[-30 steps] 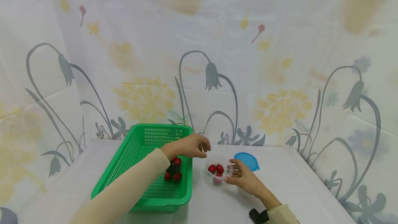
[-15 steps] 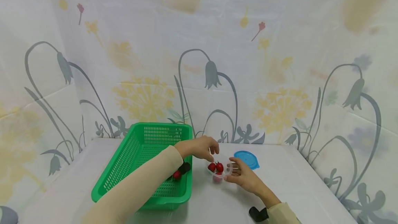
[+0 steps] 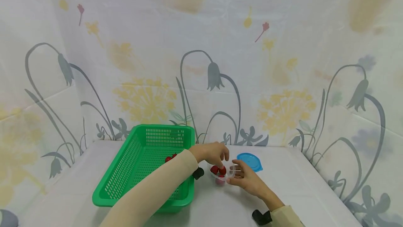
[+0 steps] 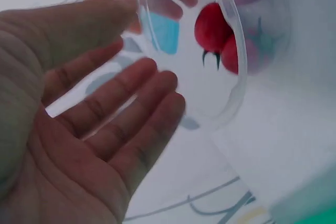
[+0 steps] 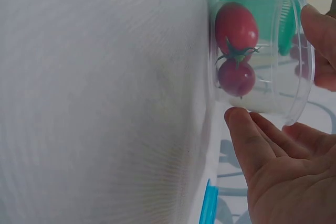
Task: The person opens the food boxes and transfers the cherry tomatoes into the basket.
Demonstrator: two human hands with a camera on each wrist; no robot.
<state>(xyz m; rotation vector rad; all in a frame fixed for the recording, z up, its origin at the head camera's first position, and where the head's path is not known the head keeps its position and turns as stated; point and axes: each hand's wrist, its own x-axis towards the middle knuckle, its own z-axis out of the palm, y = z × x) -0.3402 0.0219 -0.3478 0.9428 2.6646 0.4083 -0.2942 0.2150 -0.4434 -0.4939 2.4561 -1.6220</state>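
Observation:
A clear round plastic container [image 3: 231, 173] holds cherry tomatoes with green stems; the right wrist view shows a larger red tomato [image 5: 236, 26] beside a smaller dark red one [image 5: 236, 77]. My right hand [image 3: 247, 182] is curved around the container's right side, thumb at the front, fingers behind. Over the container's opening hangs my left hand [image 3: 211, 152], fingertips pointing down close to the tomatoes in the head view. In the left wrist view the left hand's fingers [image 4: 131, 98] are fairly straight at the rim, and nothing shows between them.
A green perforated basket [image 3: 110, 181] stands to the left, with red tomatoes [image 3: 170, 157] partly hidden by the left sleeve [image 3: 157, 188]. Behind the right hand lies a blue lid [image 3: 250, 161]. A flower-patterned cloth [image 3: 201, 97] hangs at the back of the white table [image 3: 302, 185].
My left hand has moved right, from over the basket's right edge to above the container, and its fingertips have come lower. The right hand and container have stayed put.

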